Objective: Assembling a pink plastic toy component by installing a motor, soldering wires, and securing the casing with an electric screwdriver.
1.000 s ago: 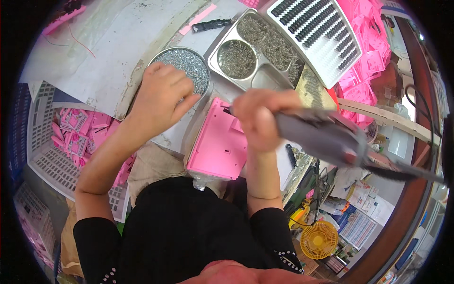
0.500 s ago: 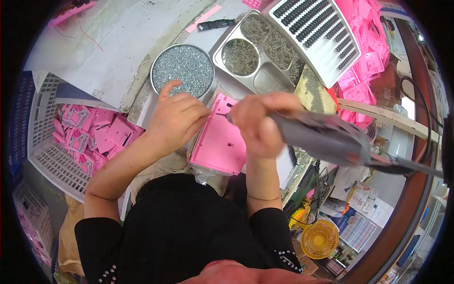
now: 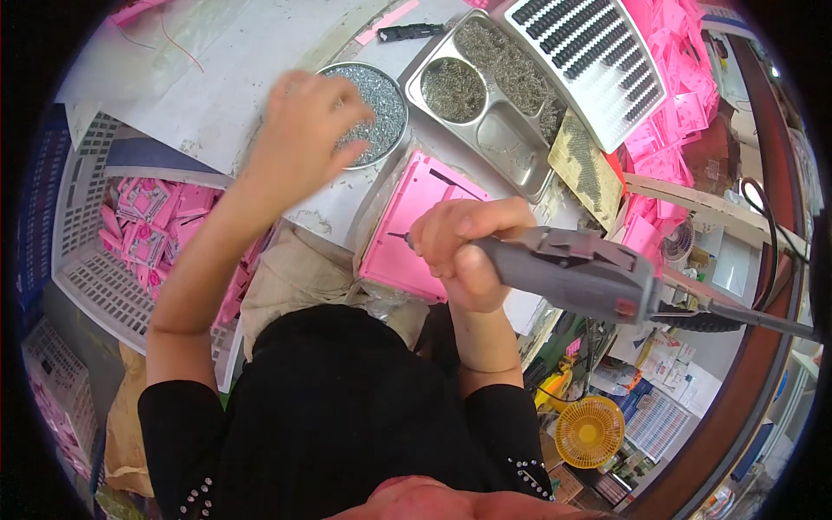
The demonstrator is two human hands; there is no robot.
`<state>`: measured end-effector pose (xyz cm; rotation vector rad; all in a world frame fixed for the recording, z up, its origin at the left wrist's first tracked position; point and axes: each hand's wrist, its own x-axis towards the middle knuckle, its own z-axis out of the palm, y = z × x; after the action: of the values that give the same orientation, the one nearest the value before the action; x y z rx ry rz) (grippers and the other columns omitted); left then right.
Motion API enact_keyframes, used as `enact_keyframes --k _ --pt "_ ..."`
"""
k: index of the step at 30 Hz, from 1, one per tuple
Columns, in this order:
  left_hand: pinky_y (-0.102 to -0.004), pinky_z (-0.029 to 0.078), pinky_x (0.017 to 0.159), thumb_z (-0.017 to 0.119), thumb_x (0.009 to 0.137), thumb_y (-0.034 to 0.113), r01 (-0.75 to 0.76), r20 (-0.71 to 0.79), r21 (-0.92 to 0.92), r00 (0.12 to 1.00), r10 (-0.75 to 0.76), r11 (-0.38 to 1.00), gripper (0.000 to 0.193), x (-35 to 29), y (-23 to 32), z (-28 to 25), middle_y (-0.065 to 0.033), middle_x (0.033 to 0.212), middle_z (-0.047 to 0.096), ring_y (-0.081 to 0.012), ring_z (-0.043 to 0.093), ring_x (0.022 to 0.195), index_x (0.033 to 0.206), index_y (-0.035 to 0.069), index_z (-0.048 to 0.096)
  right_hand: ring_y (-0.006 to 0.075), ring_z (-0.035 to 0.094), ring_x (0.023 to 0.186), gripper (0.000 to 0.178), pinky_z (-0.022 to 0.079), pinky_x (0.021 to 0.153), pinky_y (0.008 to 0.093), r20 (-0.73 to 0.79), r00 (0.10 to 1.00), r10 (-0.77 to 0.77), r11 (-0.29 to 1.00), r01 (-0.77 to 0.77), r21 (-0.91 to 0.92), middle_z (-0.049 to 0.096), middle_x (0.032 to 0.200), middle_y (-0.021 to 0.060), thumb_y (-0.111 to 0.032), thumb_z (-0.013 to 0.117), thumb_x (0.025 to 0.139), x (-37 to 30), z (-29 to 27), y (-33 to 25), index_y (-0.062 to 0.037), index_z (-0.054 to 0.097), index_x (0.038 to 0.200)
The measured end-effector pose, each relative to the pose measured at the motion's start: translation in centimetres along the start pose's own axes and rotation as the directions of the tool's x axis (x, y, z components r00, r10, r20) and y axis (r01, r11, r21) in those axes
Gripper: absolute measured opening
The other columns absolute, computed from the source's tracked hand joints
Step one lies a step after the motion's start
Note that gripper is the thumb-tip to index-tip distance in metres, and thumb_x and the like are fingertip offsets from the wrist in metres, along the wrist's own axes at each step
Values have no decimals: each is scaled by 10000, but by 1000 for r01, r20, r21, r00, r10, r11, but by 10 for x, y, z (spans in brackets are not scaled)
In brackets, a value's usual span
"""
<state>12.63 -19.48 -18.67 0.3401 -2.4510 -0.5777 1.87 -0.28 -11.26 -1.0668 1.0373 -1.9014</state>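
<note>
My left hand (image 3: pixel 303 143), a little blurred, is over the left side of a round metal bowl (image 3: pixel 405 117) full of small silvery screws. Its thumb and fingers are apart, and nothing shows between them. A grey electric screwdriver (image 3: pixel 576 273) lies in my right hand (image 3: pixel 472 247), fingers wrapped round its front end. The thin bit points left, above a flat pink plastic panel (image 3: pixel 390 251) with dark slots; I cannot tell whether it touches. My right hand covers part of that panel, which rests on clear plastic wrapping before my body.
A metal tray (image 3: pixel 511 143) of small springs stands behind the panel, beside a white rack (image 3: pixel 607 104) of black parts. Pink pieces pile up at the far right. To the left, a white basket (image 3: pixel 82 251) holds pink parts. The screwdriver's cable runs off right.
My left hand has left the panel's upper edge and moved up and left to the screw bowl. The screwdriver has shifted slightly down and left, its bit off the panel's top area.
</note>
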Motion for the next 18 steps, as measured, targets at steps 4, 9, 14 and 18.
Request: enact_keyframes --k 4,9,14,18 --pt "-495 334 1085 764 806 181 20 93 185 995 -37 983 172 1 -13 15 -2 970 610 -213 588 1047 965 158 704 157 482 544 190 421 530 350 -6 996 85 994 -85 -62 526 661 52 -116 661 973 -16 5 6 -45 505 1055" --pt "-468 384 984 734 851 209 37 -3 173 999 -38 984 69 8 -13 22 1 930 620 -209 591 992 881 157 699 173 504 559 164 451 547 363 66 995 77 986 -67 -150 559 698 75 -2 660 927 -18 6 15 -36 517 1001" --pt "-456 399 925 726 874 237 4 8 264 1000 -6 965 88 11 -20 30 3 923 640 -209 592 950 863 160 685 195 546 586 164 484 566 367 187 982 27 955 30 -294 569 700 77 75 644 887 -13 10 16 -35 528 926" --pt "-446 374 952 737 878 211 38 209 -171 978 -2 985 102 7 -11 3 -6 883 623 -227 594 946 869 149 656 202 571 583 168 494 569 346 135 987 87 961 -47 -274 587 691 70 16 698 876 -18 4 19 -32 556 952"
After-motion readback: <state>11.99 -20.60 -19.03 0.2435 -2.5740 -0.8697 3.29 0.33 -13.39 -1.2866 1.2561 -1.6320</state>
